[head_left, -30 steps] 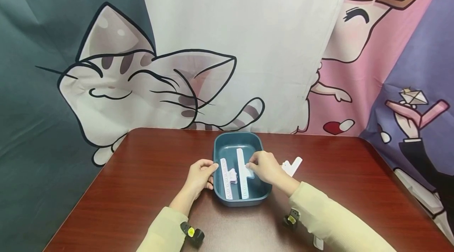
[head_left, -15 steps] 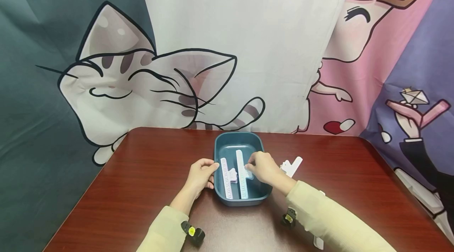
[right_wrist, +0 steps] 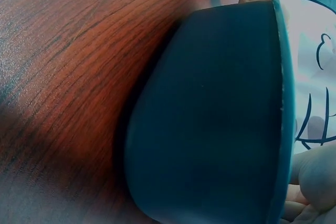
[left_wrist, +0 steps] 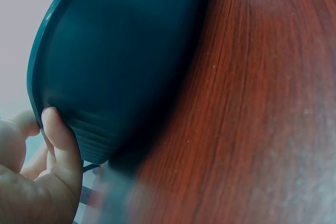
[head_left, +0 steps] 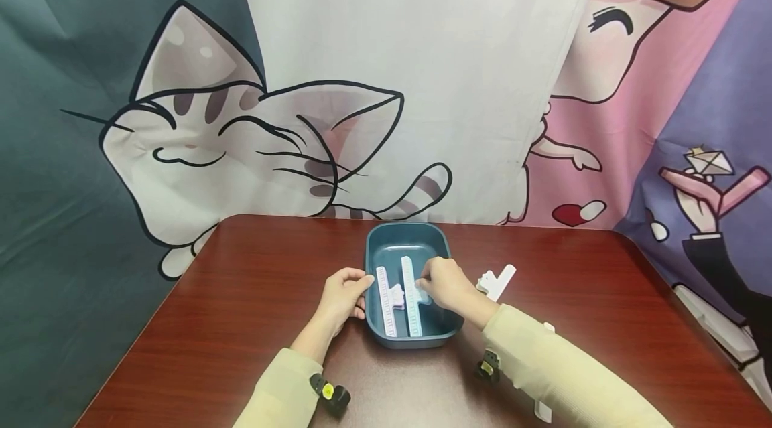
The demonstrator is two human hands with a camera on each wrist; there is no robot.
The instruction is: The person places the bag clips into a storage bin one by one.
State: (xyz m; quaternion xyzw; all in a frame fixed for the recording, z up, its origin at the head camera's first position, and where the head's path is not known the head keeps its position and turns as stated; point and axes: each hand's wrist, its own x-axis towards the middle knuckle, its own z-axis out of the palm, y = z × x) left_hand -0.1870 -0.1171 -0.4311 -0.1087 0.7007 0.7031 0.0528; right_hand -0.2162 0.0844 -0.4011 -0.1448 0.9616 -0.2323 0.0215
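A dark blue-green rectangular tub [head_left: 415,341] stands on the table. Its left rim is pinched between the thumb and fingers of my left hand [head_left: 340,297]; the left wrist view shows those fingers [left_wrist: 63,145] against the outer wall. Over the tub's right side reaches my right hand [head_left: 451,287], pinching the handle of a pale blue long-jawed sealing clip [head_left: 412,304] inside. To its left in the tub lies a pale lilac sealing clip [head_left: 386,307], its handle facing right. The right wrist view has mostly the tub's outer wall [right_wrist: 205,108], hiding the pinched clip.
On the table [head_left: 253,280], right of the tub, lies a white clip [head_left: 499,282]. Another white piece [head_left: 543,410] is partly hidden beneath the right sleeve [head_left: 561,361]. A printed cloth [head_left: 470,66] hangs behind the table's far edge.
The pale blue clip has turned slightly in my right hand, so more of its ridged face shows. My right forearm has shifted a little left. My left hand keeps its grip on the rim.
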